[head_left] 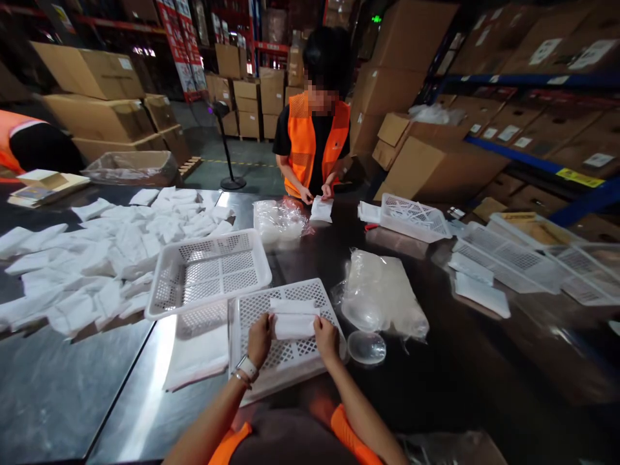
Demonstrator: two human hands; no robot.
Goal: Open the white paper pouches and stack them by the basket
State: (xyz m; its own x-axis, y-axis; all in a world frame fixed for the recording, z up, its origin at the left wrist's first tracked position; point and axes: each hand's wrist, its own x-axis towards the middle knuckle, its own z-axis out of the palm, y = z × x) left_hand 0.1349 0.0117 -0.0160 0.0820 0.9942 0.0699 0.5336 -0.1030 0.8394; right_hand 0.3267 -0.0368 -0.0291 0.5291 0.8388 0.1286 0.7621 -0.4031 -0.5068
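Observation:
My left hand (260,340) and my right hand (326,337) each pinch one end of a folded white cloth (294,326), which looks soft and has creases running across it. The cloth is held level over an upturned white plastic basket (252,300) with a lattice base. To the left of this basket, flat white sheets (198,355) lie on the table, partly under a second white basket (162,294) that stands upright with its lattice floor showing. Right of my right hand are a clear plastic bowl (367,349) and a plastic bag (387,290) with pale contents.
A wide heap of white folded packets (121,245) covers the table's left side. Across the table, a co-worker in an orange vest (303,145) handles a white packet (321,208) beside a clear bag (278,221). More white baskets (414,216) stand at the right.

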